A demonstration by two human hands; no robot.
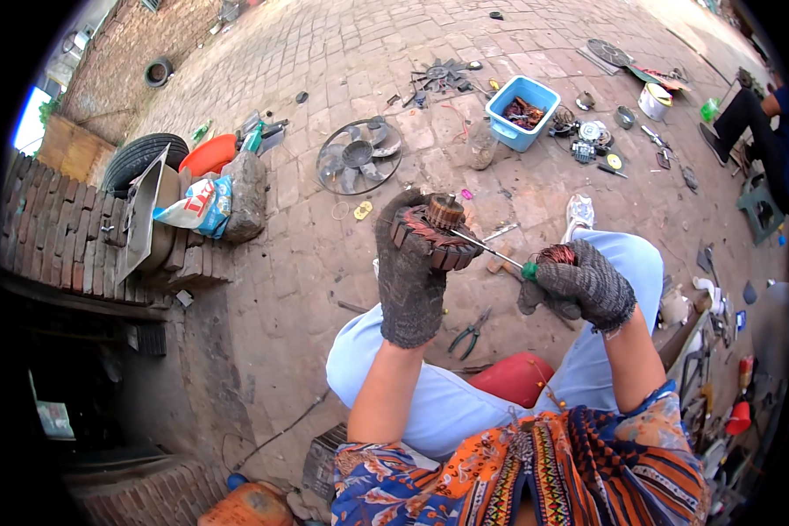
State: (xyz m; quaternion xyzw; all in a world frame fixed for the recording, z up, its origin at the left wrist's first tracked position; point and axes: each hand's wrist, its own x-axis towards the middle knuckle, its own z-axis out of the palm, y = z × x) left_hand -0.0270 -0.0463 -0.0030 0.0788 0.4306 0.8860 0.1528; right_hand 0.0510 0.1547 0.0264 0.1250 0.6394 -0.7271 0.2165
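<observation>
My left hand (pixel 412 294), in a dark grey knitted glove, is wrapped round a motor armature (pixel 430 238) with copper windings, dark core segments and a copper commutator at its top. In my right hand (pixel 598 287), gloved the same way, is a screwdriver (pixel 491 249) with a green handle. Its thin shaft points left, and the tip meets the armature beside the commutator. A bunch of reddish copper wire (pixel 558 254) shows at the right hand's fingers; whether they grip it I cannot tell. Below the hands, pliers (pixel 471 334) with dark green handles lie on the bricks.
Ahead lie a round fan (pixel 357 154) and a blue tub (pixel 505 133) of copper scrap. Metal parts (pixel 590 140) and a white bucket (pixel 655 102) are at the right, near a seated person (pixel 767 145). A brick wall (pixel 70 228) and a basin (pixel 149 215) stand left.
</observation>
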